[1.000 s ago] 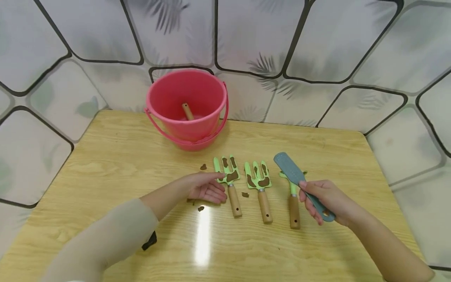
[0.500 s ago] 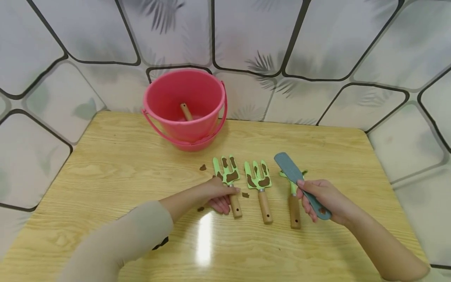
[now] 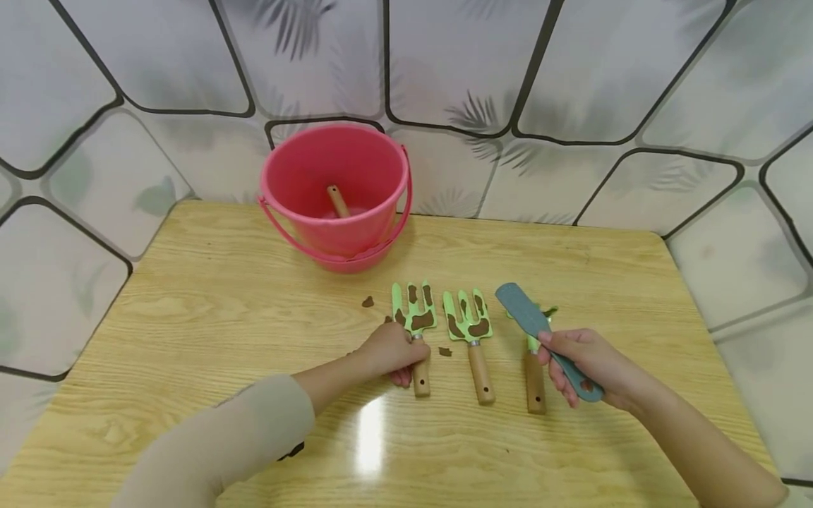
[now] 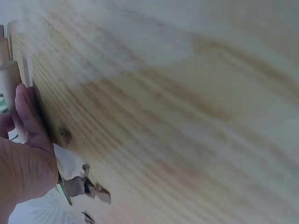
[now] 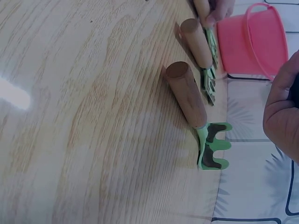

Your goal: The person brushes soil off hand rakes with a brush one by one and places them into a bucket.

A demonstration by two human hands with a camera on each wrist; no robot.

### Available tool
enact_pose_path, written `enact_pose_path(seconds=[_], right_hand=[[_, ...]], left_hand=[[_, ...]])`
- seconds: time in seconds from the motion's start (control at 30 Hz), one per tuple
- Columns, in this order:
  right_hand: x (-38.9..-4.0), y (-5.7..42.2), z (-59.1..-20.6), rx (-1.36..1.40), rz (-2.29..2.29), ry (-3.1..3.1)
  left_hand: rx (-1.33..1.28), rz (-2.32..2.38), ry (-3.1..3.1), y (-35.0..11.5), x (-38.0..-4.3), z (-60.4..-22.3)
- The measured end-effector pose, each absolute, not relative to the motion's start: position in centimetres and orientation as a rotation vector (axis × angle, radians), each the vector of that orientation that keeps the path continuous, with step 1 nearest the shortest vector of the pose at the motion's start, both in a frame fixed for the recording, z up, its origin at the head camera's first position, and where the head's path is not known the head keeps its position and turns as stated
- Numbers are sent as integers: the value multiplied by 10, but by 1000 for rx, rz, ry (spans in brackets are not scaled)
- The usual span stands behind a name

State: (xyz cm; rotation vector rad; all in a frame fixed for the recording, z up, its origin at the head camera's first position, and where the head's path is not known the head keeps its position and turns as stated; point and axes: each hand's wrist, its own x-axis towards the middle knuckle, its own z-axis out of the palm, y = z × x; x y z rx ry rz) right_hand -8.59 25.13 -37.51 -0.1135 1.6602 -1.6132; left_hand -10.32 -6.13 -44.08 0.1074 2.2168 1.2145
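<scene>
Head view: your left hand (image 3: pixel 392 351) grasps the left fork (image 3: pixel 422 322) by its handle; the fork lies at that hand's right, long axis fore-and-aft, prongs away from you. Your right hand (image 3: pixel 584 361) — the farther one — grips the scraper (image 3: pixel 527 313), crossing the rake (image 3: pixel 536 381) in this view. The bucket (image 3: pixel 343 243) stands beyond; inside, one tool (image 3: pixel 339 202) (only its handle shows).

Left wrist view: note brown scraps (image 4: pixel 74 187) near your hand.

Right wrist view: the middle fork (image 5: pixel 196 44) lies between rake and left fork.
</scene>
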Motion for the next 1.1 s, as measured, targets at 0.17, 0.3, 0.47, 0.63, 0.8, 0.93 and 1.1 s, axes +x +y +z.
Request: enact_pose_path(seconds=[0.17, 0.3, 0.47, 0.63, 0.8, 0.93, 1.1], right_hand=[[-84, 252, -373, -151, -1613, 1659], [-84, 253, -375, -155, -1618, 1655], [-83, 254, -377, -166, -1637, 1639], [-81, 254, -377, -154, -1634, 1642], [-81, 252, -377, -143, -1630, 1647], [-82, 250, -378, -161, -1635, 1626], [-82, 248, -378, -178, -1642, 1631]], left_hand=[[22, 1303, 2181, -62, -101, -444], [-70, 1456, 2024, -67, -99, -451], [-196, 1748, 1593, -75, -96, -455], [-315, 1945, 1202, -78, -95, -448], [-389, 2060, 783, -77, -98, -437], [-448, 2074, 576, -75, -97, -434], [-493, 2078, 573, -71, -96, -432]])
